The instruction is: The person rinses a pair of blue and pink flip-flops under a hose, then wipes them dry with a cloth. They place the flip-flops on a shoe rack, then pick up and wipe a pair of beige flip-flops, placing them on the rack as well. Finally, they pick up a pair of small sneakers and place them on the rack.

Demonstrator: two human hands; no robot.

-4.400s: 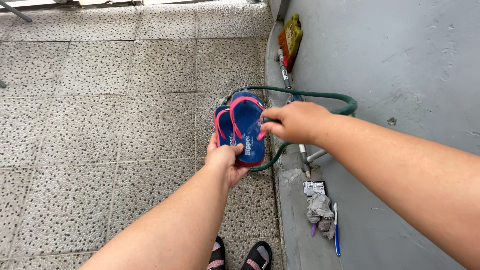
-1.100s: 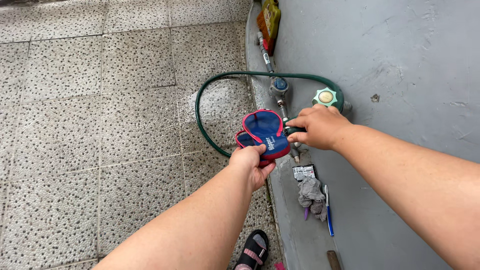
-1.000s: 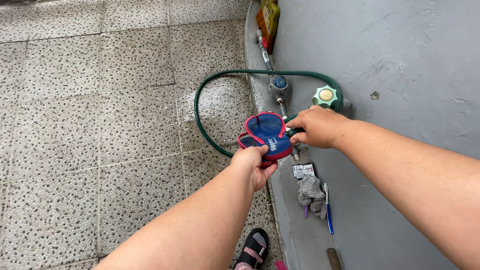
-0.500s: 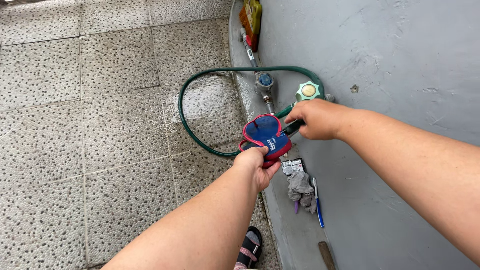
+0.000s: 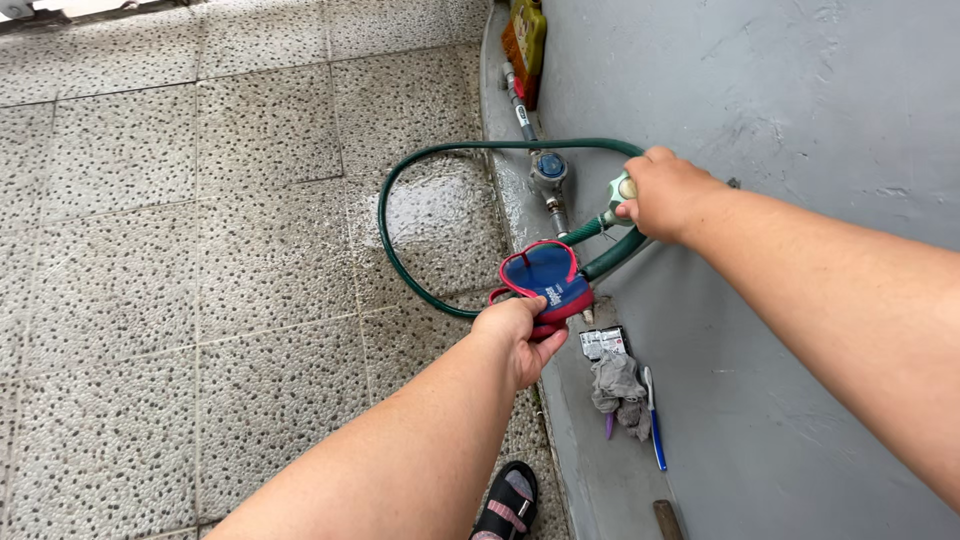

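1. Pebbled tile floor (image 5: 180, 230), left part: bare; a wet patch shows near its right edge, inside the loop of the green hose (image 5: 385, 230).
2. Left hand (image 5: 520, 330): fingers clamped on the heel end of a pair of blue flip-flops with red straps (image 5: 545, 278), held above the floor's right edge beside the grey kerb (image 5: 580, 440). Long axis runs away from the wrist, toes pointing toward the tap.
3. Hose: loops out over the floor and comes back under the flip-flops toward the wall; its end is hidden behind them.
4. Water meter with blue dial (image 5: 550, 168) sits on the pipe along the kerb, just above the flip-flops.
5. Right hand (image 5: 665, 190): fingers closed over the pale green tap handle (image 5: 620, 188) on the grey wall (image 5: 800, 120). This hand is on the tap; the flip-flops lie below and to its left, near but apart.
6. Kerb, lower: grey rag (image 5: 620, 385), blue toothbrush (image 5: 652, 420), small packet (image 5: 603, 343).
7. Bottom edge: sandalled foot (image 5: 510, 505).
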